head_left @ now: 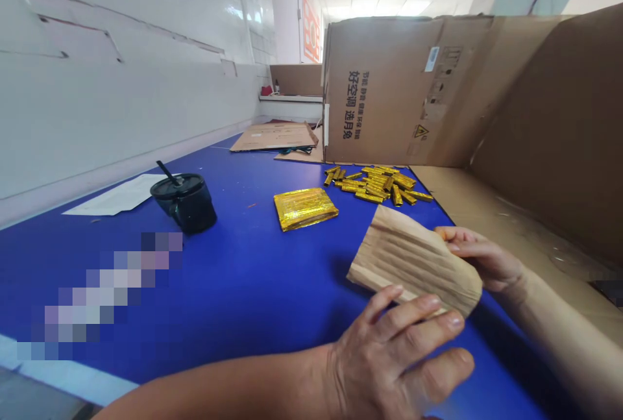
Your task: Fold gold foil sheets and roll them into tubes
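Observation:
A brown paper packet [413, 258] with ridges showing through it is tilted above the blue table. My right hand [479, 258] grips its far right edge between thumb and fingers. My left hand [403, 348] is at the packet's near edge, fingers spread, fingertips touching or just over the paper. Behind the packet lies a loose pile of small gold-wrapped sticks [377, 183]. A flat gold-wrapped pack [305, 208] rests on the table to the left of the pile.
A dark lidded mug [187, 206] with a handle and a stick in it stands at the left by white paper [114, 196]. Large cardboard boxes [389, 95] wall off the back and right. Flat cardboard [272, 136] lies at the far end of the blue table [233, 290].

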A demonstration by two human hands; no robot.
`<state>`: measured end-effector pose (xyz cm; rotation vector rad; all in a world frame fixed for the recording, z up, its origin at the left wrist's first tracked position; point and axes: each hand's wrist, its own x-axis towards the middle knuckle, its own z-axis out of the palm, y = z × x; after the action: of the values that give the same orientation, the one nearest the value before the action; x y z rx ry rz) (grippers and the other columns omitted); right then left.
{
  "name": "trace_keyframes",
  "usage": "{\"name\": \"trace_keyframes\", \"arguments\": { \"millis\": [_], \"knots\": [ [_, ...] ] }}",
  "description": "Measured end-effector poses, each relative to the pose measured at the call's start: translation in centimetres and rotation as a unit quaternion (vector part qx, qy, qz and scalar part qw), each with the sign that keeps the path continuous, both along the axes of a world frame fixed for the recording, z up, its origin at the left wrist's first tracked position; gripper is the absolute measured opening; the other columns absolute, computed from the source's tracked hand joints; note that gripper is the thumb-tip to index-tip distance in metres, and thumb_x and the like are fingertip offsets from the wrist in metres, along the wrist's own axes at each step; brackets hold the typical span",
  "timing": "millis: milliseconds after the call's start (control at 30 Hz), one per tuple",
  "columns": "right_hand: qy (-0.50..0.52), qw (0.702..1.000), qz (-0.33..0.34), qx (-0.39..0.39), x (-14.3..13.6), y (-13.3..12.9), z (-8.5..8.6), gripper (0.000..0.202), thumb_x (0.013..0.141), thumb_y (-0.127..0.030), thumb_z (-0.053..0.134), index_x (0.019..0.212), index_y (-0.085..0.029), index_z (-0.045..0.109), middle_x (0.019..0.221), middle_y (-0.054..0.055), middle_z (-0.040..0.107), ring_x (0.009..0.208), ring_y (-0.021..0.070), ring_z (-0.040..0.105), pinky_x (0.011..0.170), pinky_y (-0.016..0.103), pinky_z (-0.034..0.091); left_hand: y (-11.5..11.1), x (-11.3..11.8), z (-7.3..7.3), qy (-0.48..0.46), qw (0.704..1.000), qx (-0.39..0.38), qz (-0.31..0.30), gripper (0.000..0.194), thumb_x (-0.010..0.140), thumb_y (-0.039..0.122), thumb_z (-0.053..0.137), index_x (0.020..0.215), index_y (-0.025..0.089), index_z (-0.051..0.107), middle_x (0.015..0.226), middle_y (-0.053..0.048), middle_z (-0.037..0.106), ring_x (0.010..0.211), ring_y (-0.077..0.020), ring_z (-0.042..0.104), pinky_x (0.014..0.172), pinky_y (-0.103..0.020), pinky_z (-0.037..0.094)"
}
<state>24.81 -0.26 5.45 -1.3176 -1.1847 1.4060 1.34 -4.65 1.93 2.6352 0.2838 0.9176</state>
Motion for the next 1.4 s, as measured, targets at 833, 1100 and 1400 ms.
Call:
{"name": "trace_keyframes", "arguments": {
  "millis": [833, 1100, 1400],
  "knots": [
    [-0.515, 0.796, 0.251, 0.196, -2.1, -5.4, -1.9, 0.074, 0.061, -0.026, 0.066, 0.128, -0.025, 0.035, 0.127, 0.004, 0.045, 0.114, 0.0263, 0.041, 0.095, 0.038, 0.033, 3.9, 0.4, -1.1, 0.239, 0.968, -0.067, 0.045, 0.077, 0.068, 0.056, 0.049, 0.127, 0.011, 0.029, 0.129, -0.016, 0.036, 0.121, -0.0291, 0.027, 0.098, -0.043, 0.018],
    [-0.458, 0.840, 0.169, 0.238, -2.3, -4.4, -3.1, 0.030, 0.077, -0.014, 0.042, 0.103, -0.022, 0.054, 0.097, 0.004, 0.063, 0.085, 0.0177, 0.058, 0.075, 0.029, 0.045, 5.6, 0.0, -0.2, 0.216, 0.961, -0.159, 0.067, 0.046, 0.067, 0.019, 0.049, 0.113, 0.017, 0.045, 0.108, -0.007, 0.055, 0.098, -0.0225, 0.051, 0.084, -0.033, 0.038],
    [-0.344, 0.926, 0.059, 0.145, -2.6, -3.7, -4.5, 0.023, 0.082, -0.035, 0.041, 0.091, -0.020, 0.055, 0.076, 0.001, 0.062, 0.066, 0.0149, 0.054, 0.057, 0.023, 0.043, 7.4, 0.2, -0.9, 0.117, 0.924, -0.314, 0.182, 0.026, 0.070, 0.019, 0.045, 0.093, 0.020, 0.055, 0.082, 0.000, 0.060, 0.073, -0.0157, 0.057, 0.062, -0.024, 0.043]
  ]
}}
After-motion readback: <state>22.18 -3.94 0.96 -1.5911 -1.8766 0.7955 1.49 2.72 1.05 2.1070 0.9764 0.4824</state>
